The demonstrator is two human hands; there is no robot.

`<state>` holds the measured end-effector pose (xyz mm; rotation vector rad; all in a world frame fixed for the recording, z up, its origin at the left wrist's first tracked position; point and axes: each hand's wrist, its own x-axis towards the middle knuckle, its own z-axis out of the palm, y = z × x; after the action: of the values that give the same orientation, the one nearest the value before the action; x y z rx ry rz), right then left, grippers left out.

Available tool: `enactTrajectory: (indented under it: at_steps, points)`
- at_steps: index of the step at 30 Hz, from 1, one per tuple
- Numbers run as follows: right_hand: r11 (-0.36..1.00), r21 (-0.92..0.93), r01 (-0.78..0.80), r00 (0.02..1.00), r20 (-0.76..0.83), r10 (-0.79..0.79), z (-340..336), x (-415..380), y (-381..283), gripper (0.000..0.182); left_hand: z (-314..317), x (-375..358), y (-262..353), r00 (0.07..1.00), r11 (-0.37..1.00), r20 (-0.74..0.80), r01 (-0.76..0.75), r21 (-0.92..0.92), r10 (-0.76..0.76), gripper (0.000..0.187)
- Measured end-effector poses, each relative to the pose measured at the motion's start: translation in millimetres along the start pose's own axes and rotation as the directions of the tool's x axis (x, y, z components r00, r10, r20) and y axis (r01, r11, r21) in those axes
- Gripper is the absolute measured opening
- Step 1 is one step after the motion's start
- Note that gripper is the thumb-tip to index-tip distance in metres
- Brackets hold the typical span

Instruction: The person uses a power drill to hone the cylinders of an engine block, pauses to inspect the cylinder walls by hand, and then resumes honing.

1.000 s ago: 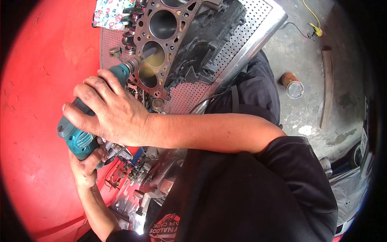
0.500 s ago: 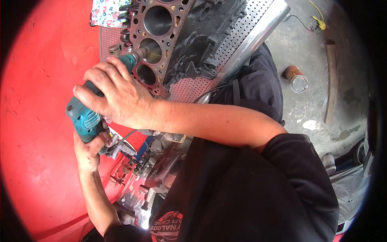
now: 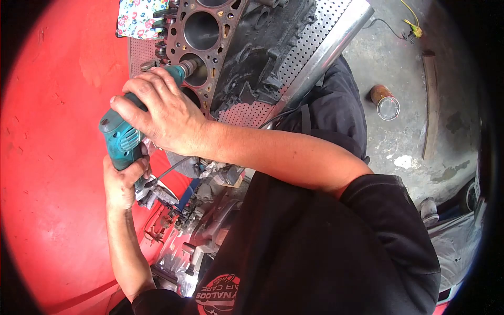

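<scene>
A teal power drill (image 3: 122, 137) is held in both of my hands. My right hand (image 3: 168, 110) is wrapped over the top of its body, behind the chuck. Lower down, my left hand (image 3: 125, 181) grips the drill's handle. The drill's metal chuck (image 3: 187, 67) points into a round cylinder bore (image 3: 198, 76) of an engine block (image 3: 215, 44). What is fitted in the chuck is hard to make out inside the dark bore. My right hand and the drill partly cover the bore below.
The block lies on a perforated metal bench (image 3: 317, 50). A floral cloth (image 3: 140, 18) and metal parts (image 3: 161, 50) lie beside it. On the floor are a can (image 3: 387, 105), a long strip (image 3: 430, 105) and a yellow connector (image 3: 415, 30). A red surface (image 3: 58, 147) fills the left.
Both hands and the drill have shifted right and slightly up. The engine block appears slightly further left and higher in view.
</scene>
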<state>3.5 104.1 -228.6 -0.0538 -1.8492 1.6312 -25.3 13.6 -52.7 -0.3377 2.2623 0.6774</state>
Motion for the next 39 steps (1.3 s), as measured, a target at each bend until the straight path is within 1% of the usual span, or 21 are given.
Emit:
enactTrajectory:
  at_steps: [2, 4, 6, 9, 13, 15, 20, 26, 29, 32, 35, 36, 39]
  points:
    - [0.999, 0.036, -0.017, 1.0, -0.001, 0.017, -2, -3, 5, 0.058, 7, 5, 0, 1.0, 1.0, -0.005, 0.006, 0.001, -0.006, 0.022]
    - [0.999, 0.021, -0.027, 1.0, 0.01, 0.026, -5, -3, 10, 0.059, 10, 12, -3, 1.0, 1.0, 0.004, 0.006, 0.018, -0.007, 0.023]
    - [0.999, -0.005, -0.041, 0.999, 0.016, 0.041, -8, -4, 14, 0.059, 14, 19, -5, 1.0, 1.0, 0.025, 0.012, -0.022, -0.011, 0.023]
    - [0.997, 0.019, -0.078, 0.996, 0.04, 0.077, -13, -5, 22, 0.058, 21, 31, -10, 0.999, 0.999, 0.036, 0.008, -0.044, -0.006, 0.023]
    - [0.995, -0.047, -0.093, 0.995, 0.043, 0.095, -15, -9, 33, 0.056, 27, 45, -18, 0.997, 0.999, 0.08, 0.002, -0.047, 0.002, 0.021]
    - [0.993, -0.049, -0.106, 0.993, 0.051, 0.109, -19, -11, 36, 0.056, 29, 51, -21, 0.995, 0.999, 0.103, 0.01, -0.047, -0.005, 0.02]
    - [0.99, -0.068, -0.124, 0.99, 0.063, 0.128, -21, -14, 40, 0.057, 38, 55, -18, 0.994, 0.998, 0.111, -0.006, -0.06, 0.012, 0.018]
    - [0.988, -0.082, -0.128, 0.989, 0.067, 0.133, -22, -14, 43, 0.057, 39, 55, -10, 0.995, 0.999, 0.097, 0.043, -0.024, -0.04, 0.019]
    - [0.989, -0.086, -0.119, 0.991, 0.058, 0.124, -24, -13, 43, 0.055, 36, 55, -11, 0.992, 0.999, 0.125, 0.03, -0.029, -0.026, 0.018]
    - [0.988, -0.117, -0.101, 0.99, 0.086, 0.111, -26, -11, 31, 0.052, 38, 41, -10, 0.996, 0.998, 0.09, 0.022, -0.066, -0.016, 0.019]
    - [0.99, -0.126, -0.059, 0.997, 0.031, 0.064, -27, -10, 9, 0.05, 31, 16, -13, 0.998, 0.998, 0.053, 0.019, -0.059, -0.016, 0.018]
    - [0.989, -0.142, -0.035, 0.998, 0.038, 0.041, -28, -10, 3, 0.049, 31, 6, -14, 1.0, 0.997, 0.022, 0.018, -0.073, -0.016, 0.017]
    - [0.994, -0.106, -0.017, 0.995, 0.091, 0.027, -31, -8, -16, 0.049, 27, -17, -14, 1.0, 0.997, -0.011, 0.016, -0.081, -0.017, 0.018]
